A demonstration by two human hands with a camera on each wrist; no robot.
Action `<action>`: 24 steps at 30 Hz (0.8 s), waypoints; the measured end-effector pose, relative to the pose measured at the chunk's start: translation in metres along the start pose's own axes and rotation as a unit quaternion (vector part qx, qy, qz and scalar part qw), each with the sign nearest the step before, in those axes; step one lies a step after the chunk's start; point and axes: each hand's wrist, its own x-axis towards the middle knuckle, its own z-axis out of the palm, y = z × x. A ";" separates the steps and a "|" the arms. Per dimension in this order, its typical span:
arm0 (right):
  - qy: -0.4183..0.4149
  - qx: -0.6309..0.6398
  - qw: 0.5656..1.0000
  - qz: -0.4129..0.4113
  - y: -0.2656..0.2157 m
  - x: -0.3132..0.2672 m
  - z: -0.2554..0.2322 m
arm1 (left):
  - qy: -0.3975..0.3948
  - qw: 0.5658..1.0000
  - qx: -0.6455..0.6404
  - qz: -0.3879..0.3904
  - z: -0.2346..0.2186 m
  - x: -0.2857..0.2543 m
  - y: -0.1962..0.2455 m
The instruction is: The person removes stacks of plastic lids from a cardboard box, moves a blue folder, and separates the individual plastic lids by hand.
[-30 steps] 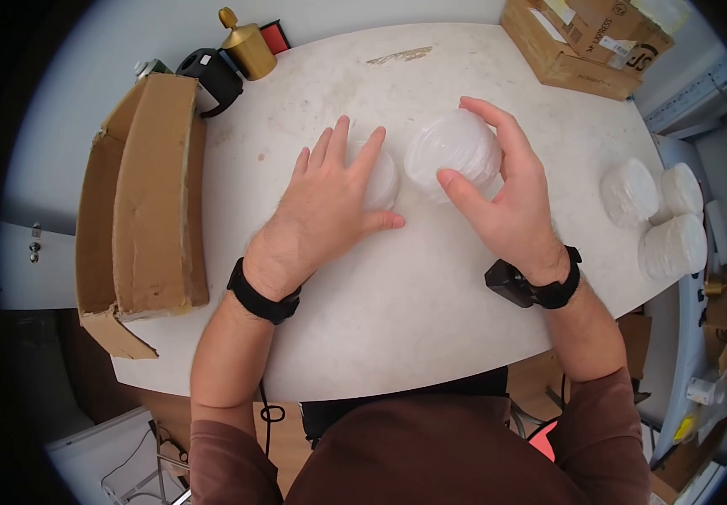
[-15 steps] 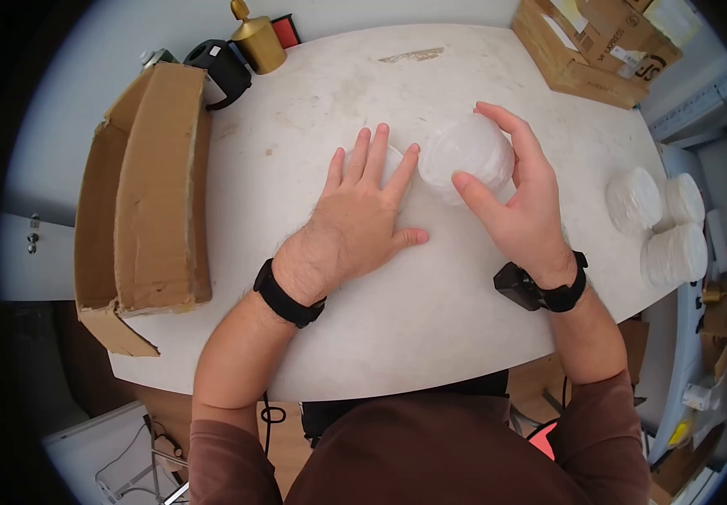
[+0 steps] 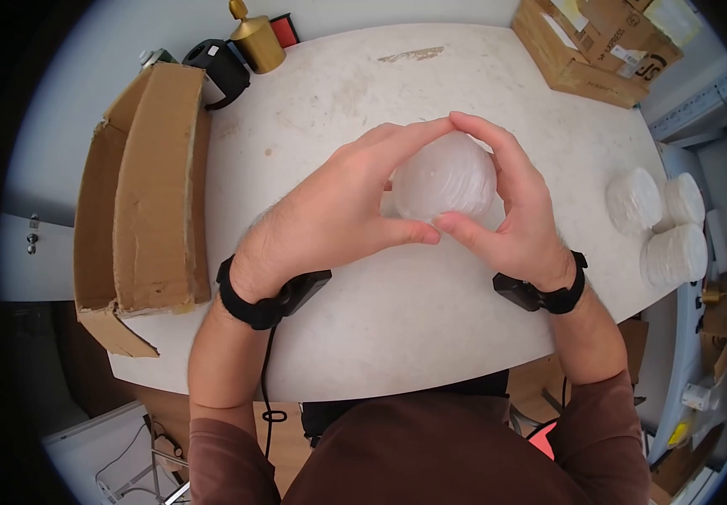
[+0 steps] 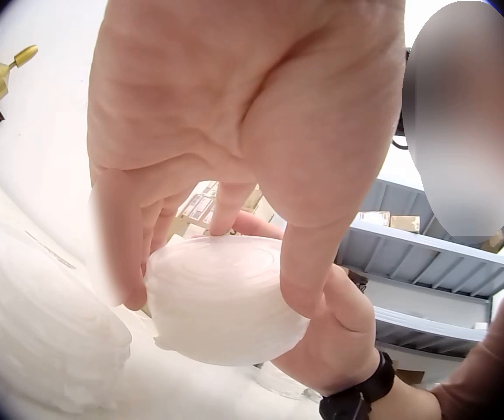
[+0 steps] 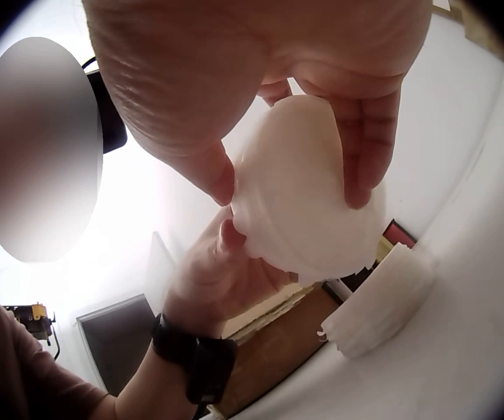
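Note:
A round white stack in translucent plastic wrap (image 3: 446, 178) is held between both hands above the table (image 3: 363, 345). My left hand (image 3: 342, 198) grips its left side, thumb at the near edge and fingers around the far side. From the right, my right hand (image 3: 519, 198) holds the same stack, thumb and fingers spread around it. The two hands' fingertips come together at its far and near sides. In the right wrist view, the held stack (image 5: 300, 184) is tilted. A second wrapped round stack (image 4: 42, 324) sits on the table, hidden behind my left hand in the head view.
Three similar wrapped stacks (image 3: 673, 255) stand at the table's right edge. An open cardboard box (image 3: 157, 202) lies along the left edge. At the back left are a black cylinder (image 3: 220, 76) and a gold bottle (image 3: 258, 46). Cardboard cartons (image 3: 591, 55) occupy the back right corner.
My left hand has left the second stack, where it lay flat, and moved up to grip the stack in my right hand. That stack has shifted slightly left and toward me.

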 end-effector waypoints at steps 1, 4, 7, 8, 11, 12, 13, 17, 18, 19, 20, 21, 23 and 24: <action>0.004 0.018 1.000 0.004 0.000 0.000 0.000 | -0.005 1.000 -0.015 -0.023 -0.002 0.000 0.005; 0.003 0.006 1.000 -0.008 -0.001 0.000 -0.001 | 0.000 0.998 -0.058 -0.035 -0.003 -0.003 0.006; 0.005 0.017 0.999 -0.035 0.001 0.001 0.001 | -0.001 0.998 -0.060 0.001 -0.003 -0.004 -0.003; 0.005 0.016 0.999 -0.035 0.002 0.001 0.001 | -0.002 0.998 -0.060 0.001 -0.003 -0.003 -0.006; 0.010 0.015 0.999 -0.046 0.004 0.002 0.001 | -0.001 0.992 -0.127 0.000 -0.004 -0.002 -0.009; 0.014 0.020 0.999 -0.040 0.004 0.002 0.001 | 0.002 0.989 -0.150 -0.005 -0.004 -0.002 -0.006; 0.017 0.025 0.999 -0.034 0.005 0.001 0.001 | 0.005 0.985 -0.172 -0.010 -0.004 -0.002 -0.005; 0.021 0.017 0.999 -0.036 0.005 0.001 0.001 | 0.009 0.988 -0.154 0.001 -0.007 -0.004 -0.006; 0.022 0.011 0.999 -0.036 0.005 0.001 0.001 | 0.014 0.990 -0.141 -0.002 -0.008 -0.004 -0.005; 0.023 0.006 0.999 -0.036 0.004 0.001 0.001 | 0.020 0.992 -0.128 -0.006 -0.008 -0.004 -0.005; 0.023 0.006 0.999 -0.035 0.004 0.001 0.001 | 0.019 0.991 -0.129 -0.006 -0.009 -0.004 -0.004; 0.021 0.002 0.999 -0.036 0.004 0.001 0.001 | 0.028 0.993 -0.114 -0.008 -0.009 -0.005 -0.004; 0.019 -0.001 0.999 -0.036 0.003 0.001 0.001 | 0.036 0.994 -0.099 -0.010 -0.011 -0.005 -0.003; 0.017 0.001 0.999 -0.029 0.002 0.000 0.001 | 0.047 0.996 -0.074 0.000 -0.012 -0.006 -0.003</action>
